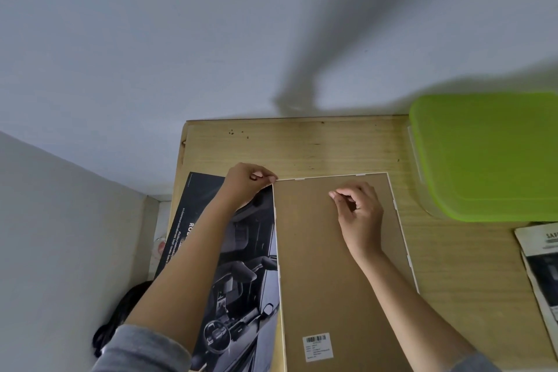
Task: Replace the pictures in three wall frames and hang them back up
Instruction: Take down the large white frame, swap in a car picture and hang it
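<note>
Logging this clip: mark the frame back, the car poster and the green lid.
frame back (338, 266): head view, bare brown board near its middle.
car poster (241, 281): head view, grey printed seat area.
green lid (489, 154): head view, flat top surface.

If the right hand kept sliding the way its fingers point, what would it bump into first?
Probably the left hand, which pinches the far left corner of the picture frame. The curled fingers of the right hand point left across the brown backing board, with nothing between. Height is hard to judge.

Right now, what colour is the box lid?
Lime green; the lid shows best in head view.
</note>
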`<control>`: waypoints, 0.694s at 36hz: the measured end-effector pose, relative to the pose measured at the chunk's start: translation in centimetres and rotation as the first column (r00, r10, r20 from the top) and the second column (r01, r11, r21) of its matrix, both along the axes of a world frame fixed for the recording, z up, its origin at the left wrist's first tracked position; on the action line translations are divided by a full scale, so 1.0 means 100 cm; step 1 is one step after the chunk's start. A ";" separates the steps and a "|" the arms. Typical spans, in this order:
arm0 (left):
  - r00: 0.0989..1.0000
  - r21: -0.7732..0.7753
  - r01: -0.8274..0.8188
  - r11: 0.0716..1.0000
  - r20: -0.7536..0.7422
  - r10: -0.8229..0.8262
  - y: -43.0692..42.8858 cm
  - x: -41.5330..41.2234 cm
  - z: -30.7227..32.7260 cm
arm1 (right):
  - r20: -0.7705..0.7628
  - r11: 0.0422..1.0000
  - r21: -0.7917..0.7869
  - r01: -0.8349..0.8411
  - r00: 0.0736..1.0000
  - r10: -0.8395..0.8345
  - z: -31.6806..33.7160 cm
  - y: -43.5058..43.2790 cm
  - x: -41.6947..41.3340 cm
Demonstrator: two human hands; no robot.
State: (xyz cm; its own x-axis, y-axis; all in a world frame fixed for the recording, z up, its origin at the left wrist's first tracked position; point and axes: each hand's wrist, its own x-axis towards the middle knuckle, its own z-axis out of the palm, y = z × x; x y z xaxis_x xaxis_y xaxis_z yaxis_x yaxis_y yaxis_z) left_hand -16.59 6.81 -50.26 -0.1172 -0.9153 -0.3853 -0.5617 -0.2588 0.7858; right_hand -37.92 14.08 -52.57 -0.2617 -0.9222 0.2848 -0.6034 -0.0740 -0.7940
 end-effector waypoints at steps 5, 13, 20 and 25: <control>1.000 0.023 -0.002 1.000 -0.026 0.002 0.000 0.001 0.001 | -0.001 1.000 -0.004 -0.002 1.000 0.002 0.001 0.000 0.000; 0.999 0.032 -0.007 0.999 -0.049 0.008 0.001 0.001 0.000 | -0.024 0.999 -0.051 -0.011 1.000 0.010 0.007 0.001 -0.001; 0.998 0.029 -0.027 0.999 -0.063 0.028 0.002 0.000 0.000 | -0.011 0.999 -0.037 0.005 1.000 -0.006 0.005 -0.002 0.000; 0.998 0.015 -0.015 1.000 -0.057 0.016 0.002 0.001 -0.001 | -0.031 1.000 -0.008 -0.005 1.000 0.005 0.003 -0.008 0.000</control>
State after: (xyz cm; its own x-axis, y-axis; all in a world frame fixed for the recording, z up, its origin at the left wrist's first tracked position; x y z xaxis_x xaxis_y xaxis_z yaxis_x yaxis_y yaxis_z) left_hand -16.52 7.02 -50.31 -0.1253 -0.9114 -0.3920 -0.5116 -0.2791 0.8126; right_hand -37.89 13.24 -52.25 -0.2479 -0.9210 0.3006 -0.6272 -0.0839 -0.7743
